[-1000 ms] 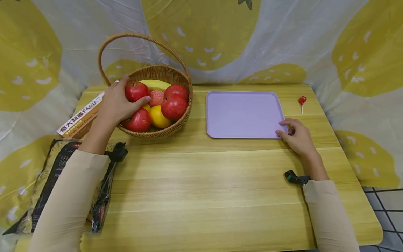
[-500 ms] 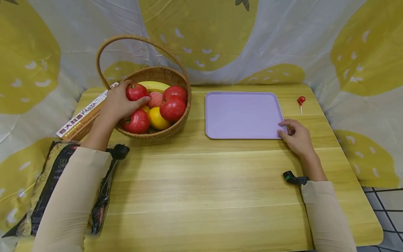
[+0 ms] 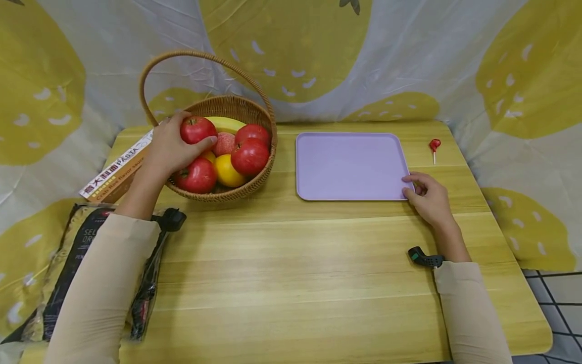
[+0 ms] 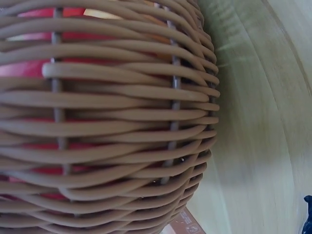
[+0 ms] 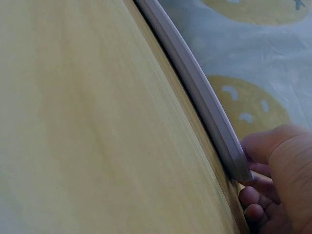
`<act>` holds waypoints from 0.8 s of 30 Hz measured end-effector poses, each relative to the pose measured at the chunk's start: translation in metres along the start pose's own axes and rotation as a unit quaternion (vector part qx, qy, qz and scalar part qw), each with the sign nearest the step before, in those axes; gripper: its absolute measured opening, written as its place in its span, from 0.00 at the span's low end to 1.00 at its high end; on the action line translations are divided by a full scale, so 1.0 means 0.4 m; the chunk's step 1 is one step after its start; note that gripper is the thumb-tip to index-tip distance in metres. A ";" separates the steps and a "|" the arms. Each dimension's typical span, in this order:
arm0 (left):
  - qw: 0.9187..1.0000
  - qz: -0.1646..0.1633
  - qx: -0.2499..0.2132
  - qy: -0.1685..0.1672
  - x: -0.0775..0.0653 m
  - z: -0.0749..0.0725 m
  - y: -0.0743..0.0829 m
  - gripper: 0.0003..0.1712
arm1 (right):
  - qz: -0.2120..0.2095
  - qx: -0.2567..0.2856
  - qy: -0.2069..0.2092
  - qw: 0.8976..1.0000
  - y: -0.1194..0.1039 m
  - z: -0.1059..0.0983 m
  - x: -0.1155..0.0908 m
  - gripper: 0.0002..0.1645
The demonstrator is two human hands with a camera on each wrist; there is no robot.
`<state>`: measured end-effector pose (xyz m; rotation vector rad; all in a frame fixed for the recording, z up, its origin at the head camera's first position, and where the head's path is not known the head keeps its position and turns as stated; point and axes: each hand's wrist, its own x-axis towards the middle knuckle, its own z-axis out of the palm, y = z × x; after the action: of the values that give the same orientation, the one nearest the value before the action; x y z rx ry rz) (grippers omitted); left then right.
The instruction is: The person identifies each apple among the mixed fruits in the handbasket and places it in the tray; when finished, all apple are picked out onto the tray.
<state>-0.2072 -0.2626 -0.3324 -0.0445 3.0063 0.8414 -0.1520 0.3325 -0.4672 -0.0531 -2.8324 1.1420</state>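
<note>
In the head view my left hand reaches over the left side of a wicker basket. Its fingers and thumb curl round a red apple at the back left of the fruit. The left wrist view shows the basket's woven wall up close, with red fruit behind the gaps and the hand out of sight. My right hand pinches the right edge of a flat purple tray, close to its front corner. Seen from the right wrist, thumb and fingers meet at that tray rim.
More red apples, a yellow lemon-like fruit, a banana and a pink textured fruit fill the basket beneath its tall handle. A pasta box and a pasta bag lie left. A red lollipop lies right.
The view shifts slightly; both hands keep their places, the left at the apple and the right at the tray's edge.
</note>
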 end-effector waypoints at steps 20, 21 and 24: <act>0.991 0.036 -0.112 0.062 -0.068 -0.014 0.079 0.50 | 0.006 0.007 0.002 1.000 0.014 0.003 0.004 0.18; 0.991 0.037 -0.115 0.060 -0.074 -0.014 0.088 0.49 | 0.006 0.007 0.003 1.000 0.013 0.003 0.003 0.18; 0.989 0.050 -0.127 0.053 -0.092 -0.015 0.116 0.47 | 0.007 0.009 0.003 1.000 0.013 0.003 0.004 0.18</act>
<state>-0.1719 -0.2253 -0.3023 0.0594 2.9980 1.2665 -0.1536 0.3354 -0.4715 -0.0743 -2.8204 1.1668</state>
